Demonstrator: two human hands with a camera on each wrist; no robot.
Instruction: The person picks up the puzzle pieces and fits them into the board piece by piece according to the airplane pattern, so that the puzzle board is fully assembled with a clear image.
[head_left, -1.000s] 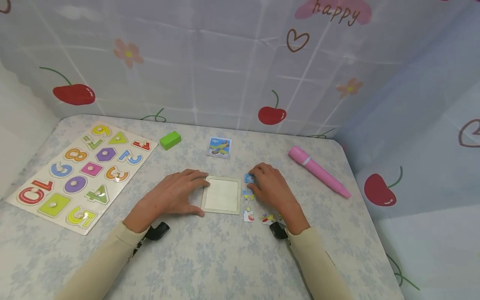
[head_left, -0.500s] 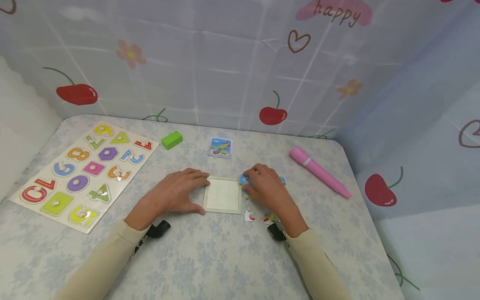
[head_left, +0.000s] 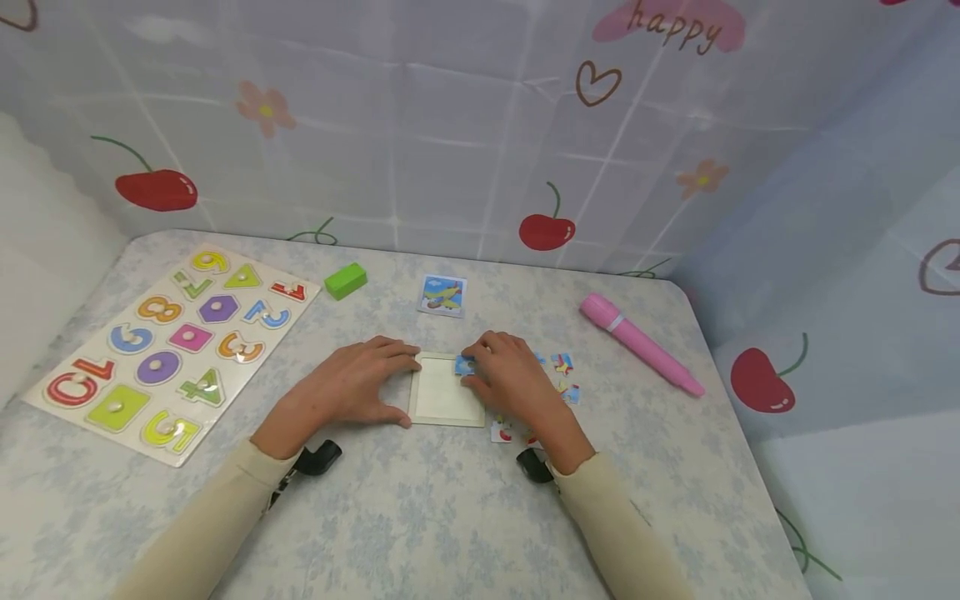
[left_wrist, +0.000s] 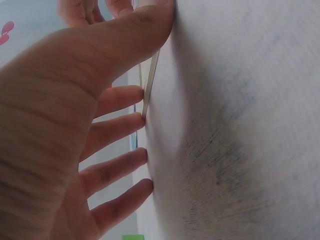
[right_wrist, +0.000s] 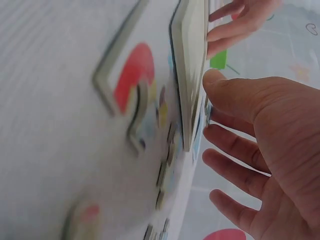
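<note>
A pale square puzzle tray lies flat on the table between both hands. My left hand steadies its left side, with thumb and fingertips spread along the edge; in the left wrist view the fingers are nearly straight. Over the tray's upper right corner, my right hand pinches a blue jigsaw piece between thumb and fingers. More picture pieces lie right of the tray, including one with red on it, several partly hidden under the right hand. In the right wrist view, that red-marked piece is close to the camera.
A card with an airplane picture lies behind the tray. A green block stands back left, near a number-and-shape board. To the right lies a pink pen-shaped object. A printed curtain hangs behind the table.
My right hand has moved left with the blue jigsaw piece, from beside the tray to over its upper right corner, uncovering pieces on the right. The left hand has stayed at the tray's edge.
</note>
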